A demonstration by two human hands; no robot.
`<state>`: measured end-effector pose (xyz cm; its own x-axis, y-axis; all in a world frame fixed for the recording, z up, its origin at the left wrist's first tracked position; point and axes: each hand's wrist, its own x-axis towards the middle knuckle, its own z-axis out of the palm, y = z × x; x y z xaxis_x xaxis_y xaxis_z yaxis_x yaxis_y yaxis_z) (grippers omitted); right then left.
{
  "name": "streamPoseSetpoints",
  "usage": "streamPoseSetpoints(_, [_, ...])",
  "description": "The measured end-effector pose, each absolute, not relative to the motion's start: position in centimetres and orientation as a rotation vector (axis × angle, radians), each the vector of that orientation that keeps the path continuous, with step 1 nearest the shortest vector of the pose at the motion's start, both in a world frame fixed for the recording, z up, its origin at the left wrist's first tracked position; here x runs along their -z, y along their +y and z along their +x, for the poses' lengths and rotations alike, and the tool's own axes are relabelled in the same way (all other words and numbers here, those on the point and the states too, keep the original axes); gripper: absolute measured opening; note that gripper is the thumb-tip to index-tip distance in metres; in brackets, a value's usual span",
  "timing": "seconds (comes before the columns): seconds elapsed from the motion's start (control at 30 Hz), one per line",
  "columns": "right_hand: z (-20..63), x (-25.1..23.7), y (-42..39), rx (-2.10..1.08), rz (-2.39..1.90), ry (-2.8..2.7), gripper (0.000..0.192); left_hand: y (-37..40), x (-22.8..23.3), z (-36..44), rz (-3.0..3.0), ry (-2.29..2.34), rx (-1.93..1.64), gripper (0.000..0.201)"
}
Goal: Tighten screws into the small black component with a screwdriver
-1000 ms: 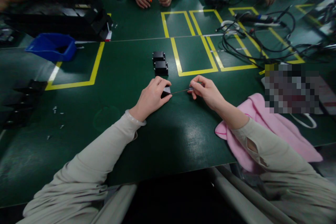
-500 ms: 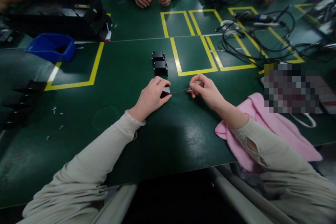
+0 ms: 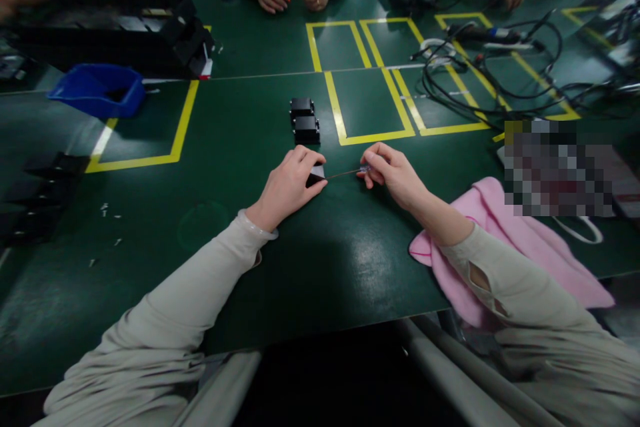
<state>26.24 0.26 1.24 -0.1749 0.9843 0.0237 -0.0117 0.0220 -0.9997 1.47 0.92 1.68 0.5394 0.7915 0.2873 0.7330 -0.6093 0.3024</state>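
Black and boxy, a small block (image 3: 317,175) is gripped by the left hand (image 3: 289,187) (fingers closed around it); a thin metal screwdriver (image 3: 345,173) is pinched in the right hand (image 3: 395,175).

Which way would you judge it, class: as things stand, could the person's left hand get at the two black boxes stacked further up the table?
Probably yes. The two black boxes sit just beyond the left hand with only bare green table between. But that hand is shut on a small black part, so it would have to let go first.
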Motion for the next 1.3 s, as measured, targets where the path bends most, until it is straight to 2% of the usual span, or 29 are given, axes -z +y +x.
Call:
streamPoseSetpoints(0.27, [26.21, -1.21, 0.20, -1.326, -1.094, -1.318, 0.029, 0.94, -1.76, 1.50, 2.632, 1.315, -0.580, 0.031])
streamPoseSetpoints(1.3, [26.28, -0.76, 0.37, -1.323, -1.089, -1.275, 0.038, 0.90, -1.71, 1.53, 2.640, 1.318, -0.587, 0.032])
